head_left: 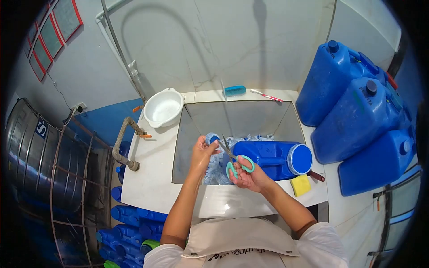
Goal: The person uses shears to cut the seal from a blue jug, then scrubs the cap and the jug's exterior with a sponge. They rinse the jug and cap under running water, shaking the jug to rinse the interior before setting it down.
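My left hand (203,154) is closed on a small blue cap (213,139) with clear plastic around it, held up over the sink (263,117). My right hand (248,175) grips scissors (230,153) by their mint-green handles. The blades stand apart and point toward the cap, close to the left fingers. Right beside the scissors, a blue water jug (263,154) lies on its side across the sink, its large cap wrapped in clear plastic. Beneath my hands, a heap of clear plastic and blue pieces (216,172) partly fills the sink.
A white basin (164,108) sits at the back left. Behind the sink lie a blue brush (235,90) and a red-white toothbrush (267,95). A yellow sponge (300,185) and a dark handle (317,176) are near the right edge. Large blue jerrycans (353,120) stand right.
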